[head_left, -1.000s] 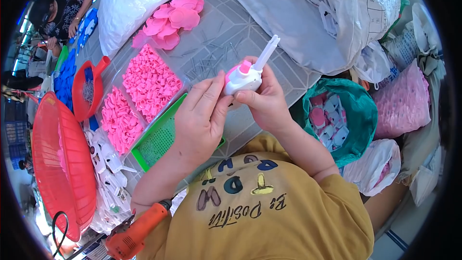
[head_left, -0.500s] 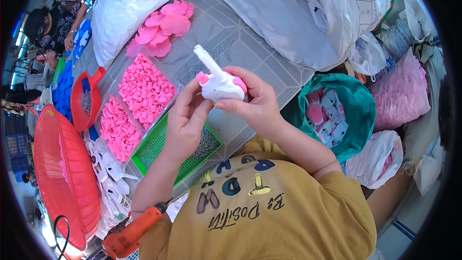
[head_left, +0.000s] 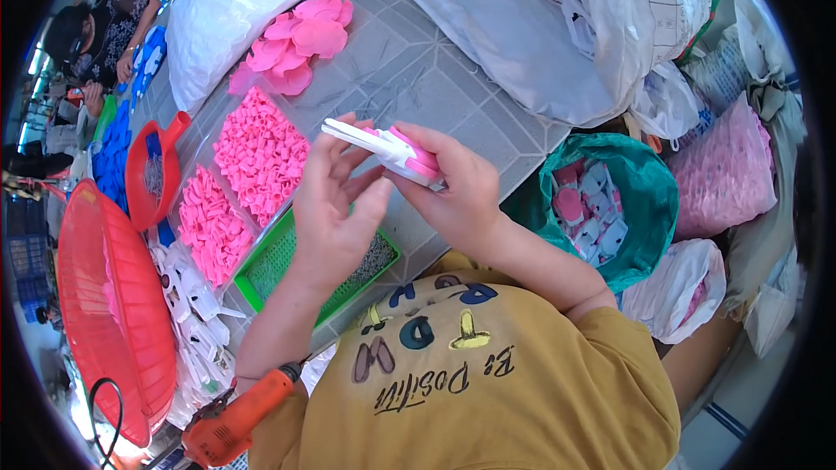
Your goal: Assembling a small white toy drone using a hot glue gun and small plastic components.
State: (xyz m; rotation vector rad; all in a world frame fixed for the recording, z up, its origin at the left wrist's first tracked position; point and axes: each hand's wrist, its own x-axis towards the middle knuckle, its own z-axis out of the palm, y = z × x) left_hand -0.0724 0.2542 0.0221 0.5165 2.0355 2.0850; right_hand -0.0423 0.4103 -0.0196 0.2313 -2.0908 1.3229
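Observation:
Over the tiled tabletop, my right hand point(head_left: 457, 178) grips a white-and-pink plastic piece point(head_left: 396, 157) with a long white stem, its thumb and fingers closed round the rounded body. The stem points up and left, and its exact kind is unclear. My left hand point(head_left: 335, 209) is beside the stem, thumb and fingers apart. Some of its fingertips lie behind the piece, so light contact cannot be ruled out. Below my left wrist sits a green basket point(head_left: 277, 248) of small metal screws. A clear tray of small pink plastic parts point(head_left: 259, 152) adjoins it.
Pink flat pieces point(head_left: 318, 30) lie farther back between two large white sacks. At left are a red scoop point(head_left: 152, 170), a big red basket point(head_left: 131, 322), white plastic parts point(head_left: 196, 322) and an orange power screwdriver point(head_left: 239, 422). A green bag point(head_left: 649, 183) of assembled pieces stands right.
The plastic piece has turned, so its stem now leans farther left and its body shows more edge-on. My left thumb and fingers have come away from the body and spread.

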